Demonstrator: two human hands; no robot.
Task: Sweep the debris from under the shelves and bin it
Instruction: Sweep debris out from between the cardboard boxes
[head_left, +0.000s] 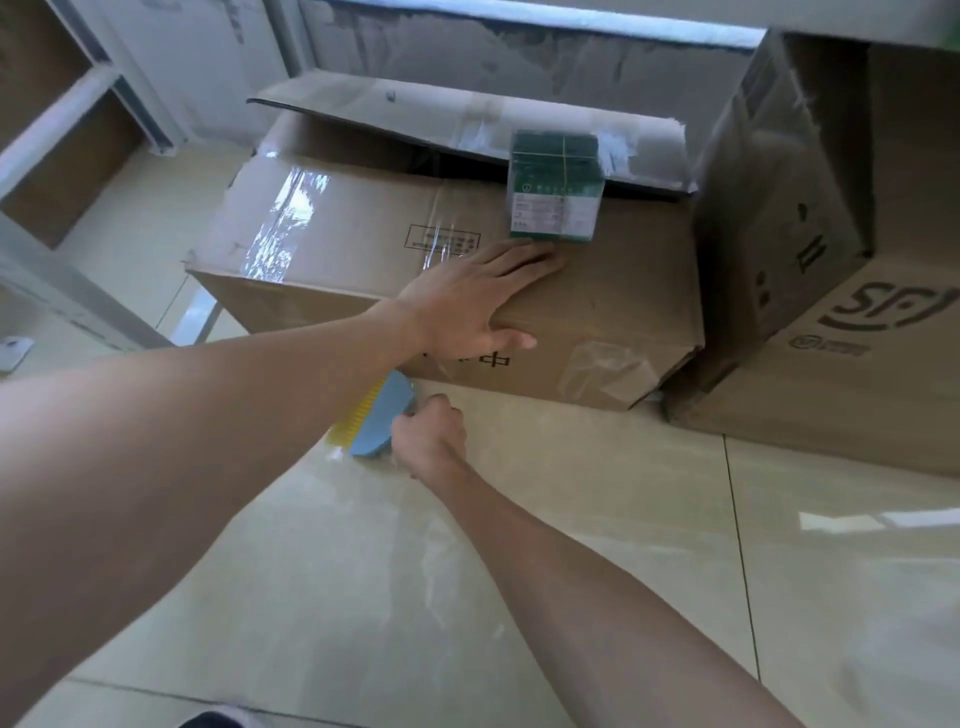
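A large taped cardboard box stands on the tiled floor in front of the shelves. My left hand lies flat over its near top edge, fingers straight, thumb down the front face. Lower down, my right hand grips the handle of a small blue hand brush with yellow bristles, held low over the floor at the foot of the box. My left forearm hides part of the brush. No debris shows in this view.
A small green and white packet sits on the box top just beyond my left fingers. A second, taller cardboard box stands at the right. Metal shelf frames rise at the left. Glossy floor tiles fill the foreground.
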